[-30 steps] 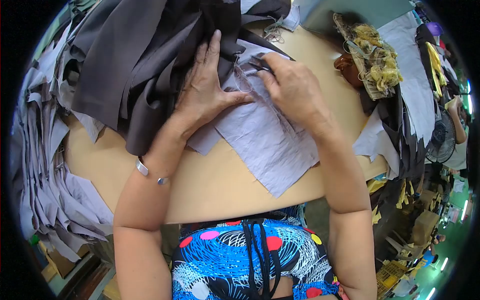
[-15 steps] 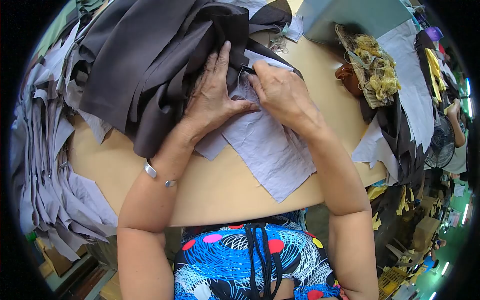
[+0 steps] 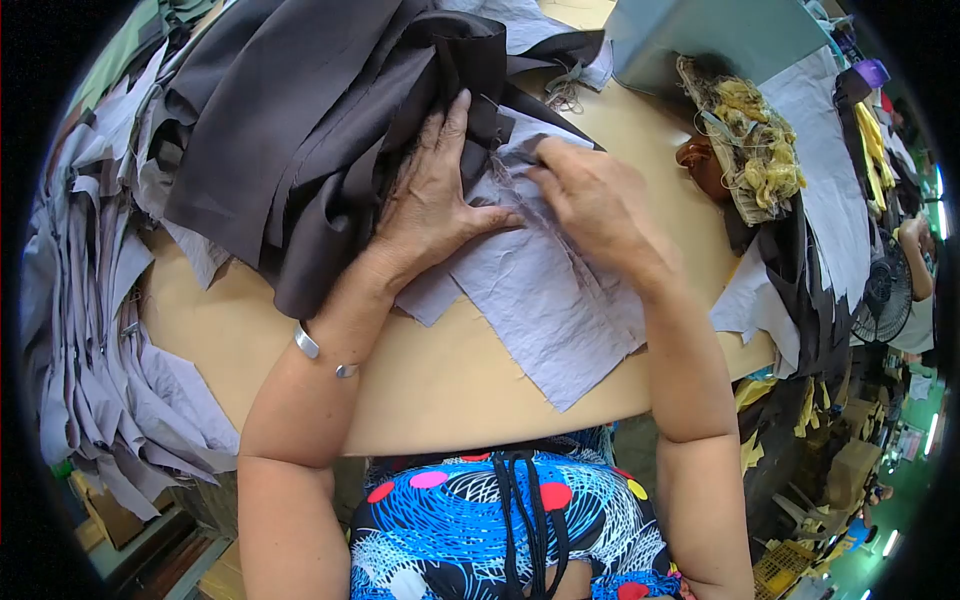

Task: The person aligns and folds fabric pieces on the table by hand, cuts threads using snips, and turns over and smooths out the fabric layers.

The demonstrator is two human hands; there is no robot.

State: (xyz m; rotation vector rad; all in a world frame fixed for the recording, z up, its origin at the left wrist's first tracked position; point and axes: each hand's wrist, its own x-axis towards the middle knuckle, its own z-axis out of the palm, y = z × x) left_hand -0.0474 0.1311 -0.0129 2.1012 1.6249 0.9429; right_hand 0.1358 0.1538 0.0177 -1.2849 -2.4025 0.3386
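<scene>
My left hand [image 3: 432, 205] lies flat on the cloth with fingers stretched out and thumb spread to the right. Its fingers press the edge of a dark brown fabric pile [image 3: 290, 130], and its thumb rests on a pale grey-lilac cloth piece [image 3: 545, 300]. My right hand [image 3: 595, 205] is closed, fingers curled over the upper part of that pale cloth. Something small and dark, blurred, shows at its fingertips; I cannot make out what it is. A frayed seam with loose threads [image 3: 530, 200] runs across the pale cloth between my hands.
Layered grey fabric strips [image 3: 90, 300] hang over the table's left edge. At the right are a pad covered with yellow thread scraps [image 3: 745, 140], a brown object [image 3: 703, 165], a blue-grey panel [image 3: 700, 40] and more draped cloth [image 3: 820, 190]. A fan [image 3: 885, 290] stands beyond.
My right hand has shifted right and slightly down, away from the dark fabric edge. More of the seam on the pale cloth now shows. My left hand stays almost in place.
</scene>
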